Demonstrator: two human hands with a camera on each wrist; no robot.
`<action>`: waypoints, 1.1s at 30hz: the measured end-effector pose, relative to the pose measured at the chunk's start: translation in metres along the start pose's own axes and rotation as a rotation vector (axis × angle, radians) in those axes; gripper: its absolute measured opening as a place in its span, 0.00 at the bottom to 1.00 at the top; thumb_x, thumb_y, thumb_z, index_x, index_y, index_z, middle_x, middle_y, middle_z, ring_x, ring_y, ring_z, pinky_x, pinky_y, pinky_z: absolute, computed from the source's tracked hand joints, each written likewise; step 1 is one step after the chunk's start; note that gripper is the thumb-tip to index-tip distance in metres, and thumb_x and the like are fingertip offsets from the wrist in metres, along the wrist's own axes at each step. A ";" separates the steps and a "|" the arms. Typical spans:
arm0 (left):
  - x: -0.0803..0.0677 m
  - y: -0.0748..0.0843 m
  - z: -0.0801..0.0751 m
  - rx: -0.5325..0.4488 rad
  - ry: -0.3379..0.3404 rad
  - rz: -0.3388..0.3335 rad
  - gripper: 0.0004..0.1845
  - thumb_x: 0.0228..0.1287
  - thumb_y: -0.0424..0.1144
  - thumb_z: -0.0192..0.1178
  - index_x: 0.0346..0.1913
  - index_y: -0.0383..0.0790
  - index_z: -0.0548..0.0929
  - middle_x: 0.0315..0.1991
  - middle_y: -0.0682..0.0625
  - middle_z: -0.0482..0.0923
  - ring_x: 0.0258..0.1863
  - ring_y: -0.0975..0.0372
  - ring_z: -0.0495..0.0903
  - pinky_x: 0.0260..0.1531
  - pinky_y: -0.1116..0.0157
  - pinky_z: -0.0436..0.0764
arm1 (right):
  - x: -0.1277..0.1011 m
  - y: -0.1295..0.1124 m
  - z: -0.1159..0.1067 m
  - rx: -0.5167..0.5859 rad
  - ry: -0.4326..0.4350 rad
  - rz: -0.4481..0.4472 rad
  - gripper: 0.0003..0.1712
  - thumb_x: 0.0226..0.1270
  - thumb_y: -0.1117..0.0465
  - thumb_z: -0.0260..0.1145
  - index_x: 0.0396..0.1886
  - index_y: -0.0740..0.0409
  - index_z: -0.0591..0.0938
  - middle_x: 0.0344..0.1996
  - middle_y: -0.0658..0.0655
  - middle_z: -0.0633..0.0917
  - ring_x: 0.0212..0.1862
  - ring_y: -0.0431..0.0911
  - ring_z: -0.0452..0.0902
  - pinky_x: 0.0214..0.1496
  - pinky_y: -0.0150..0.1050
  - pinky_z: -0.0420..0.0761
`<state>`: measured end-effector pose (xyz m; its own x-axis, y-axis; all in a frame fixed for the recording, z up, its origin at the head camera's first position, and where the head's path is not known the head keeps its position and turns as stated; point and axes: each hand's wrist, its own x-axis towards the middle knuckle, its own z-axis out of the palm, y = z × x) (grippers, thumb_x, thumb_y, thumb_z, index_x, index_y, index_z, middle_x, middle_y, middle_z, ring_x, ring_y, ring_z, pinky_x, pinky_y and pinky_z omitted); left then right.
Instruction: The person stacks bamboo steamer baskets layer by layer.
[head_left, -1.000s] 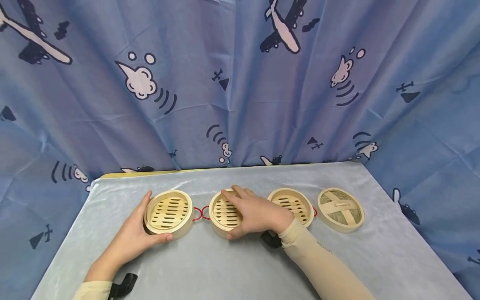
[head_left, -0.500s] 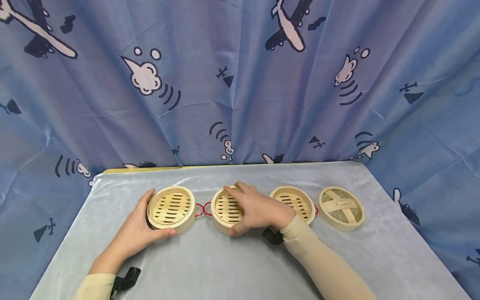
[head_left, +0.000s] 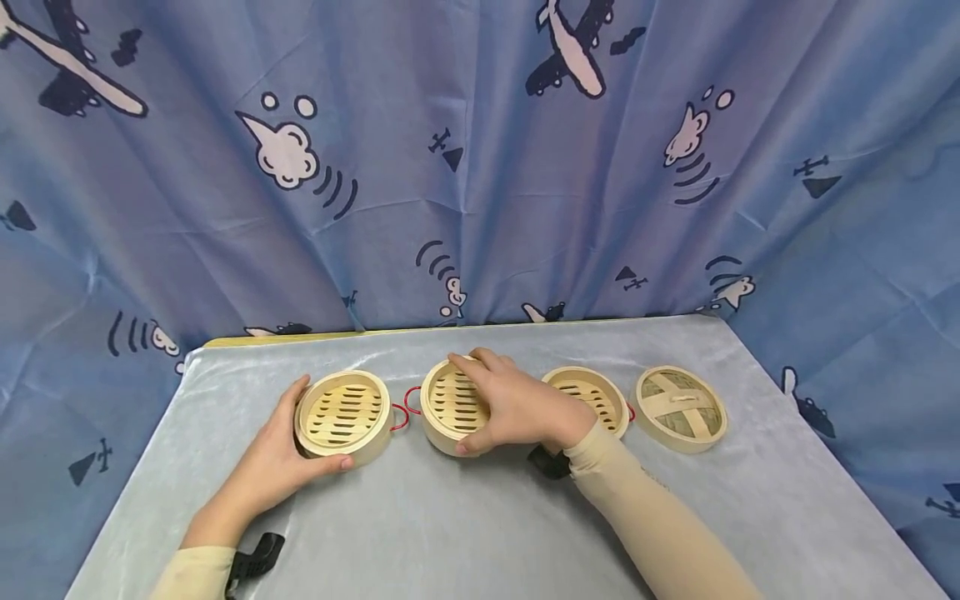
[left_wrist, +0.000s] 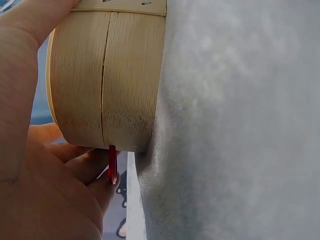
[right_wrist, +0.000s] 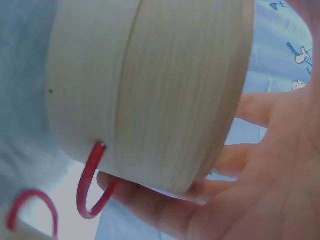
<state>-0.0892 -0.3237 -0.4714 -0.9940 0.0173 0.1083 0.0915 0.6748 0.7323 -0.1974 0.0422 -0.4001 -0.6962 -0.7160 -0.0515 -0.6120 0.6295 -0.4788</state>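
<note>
Steamer tiers sit in a row on my table (head_left: 465,533): left basket (head_left: 343,414), middle basket (head_left: 447,404), a third basket (head_left: 592,398), then the lid (head_left: 679,408) far right. My left hand (head_left: 270,462) cups the left basket's wall, steadying it. My right hand (head_left: 517,408) clasps the middle basket's rim, tilting it up (red loop (right_wrist: 92,187) dangling). I judge stacking is beginning; next I need a clean lift and centring over the left basket.

Three bamboo steamer baskets (left (head_left: 343,416), middle (head_left: 447,407), right (head_left: 594,398)) are counted on the tabletop (head_left: 465,517), one woven lid (head_left: 679,407), and two hands.
</note>
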 end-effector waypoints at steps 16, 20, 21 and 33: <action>-0.003 0.001 -0.001 0.001 0.016 0.012 0.78 0.46 0.63 0.88 0.89 0.41 0.46 0.81 0.32 0.63 0.78 0.36 0.65 0.71 0.32 0.66 | 0.026 -0.029 -0.015 -0.081 0.105 -0.118 0.76 0.50 0.23 0.79 0.92 0.46 0.54 0.82 0.61 0.65 0.79 0.60 0.63 0.76 0.59 0.71; -0.001 0.003 -0.001 -0.011 0.011 0.011 0.79 0.46 0.63 0.88 0.90 0.42 0.45 0.81 0.31 0.62 0.78 0.37 0.65 0.73 0.33 0.65 | 0.038 -0.040 -0.011 -0.094 0.101 -0.155 0.76 0.51 0.23 0.78 0.91 0.49 0.55 0.81 0.60 0.66 0.77 0.58 0.64 0.76 0.57 0.72; -0.001 0.003 -0.001 -0.012 0.010 0.010 0.79 0.46 0.63 0.88 0.90 0.42 0.45 0.81 0.31 0.62 0.78 0.37 0.65 0.73 0.33 0.65 | 0.041 -0.042 -0.009 -0.094 0.099 -0.163 0.75 0.52 0.23 0.78 0.91 0.49 0.55 0.80 0.59 0.66 0.77 0.57 0.65 0.75 0.56 0.72; -0.001 -0.003 0.001 -0.053 0.017 0.032 0.83 0.45 0.61 0.90 0.91 0.57 0.35 0.81 0.33 0.62 0.77 0.38 0.68 0.73 0.32 0.64 | 0.068 -0.060 0.009 -0.112 0.059 -0.165 0.72 0.56 0.23 0.76 0.91 0.48 0.56 0.82 0.63 0.66 0.76 0.61 0.66 0.74 0.59 0.73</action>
<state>-0.0887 -0.3257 -0.4744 -0.9893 0.0255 0.1437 0.1271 0.6337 0.7631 -0.2044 -0.0467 -0.3822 -0.6019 -0.7953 0.0722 -0.7550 0.5373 -0.3760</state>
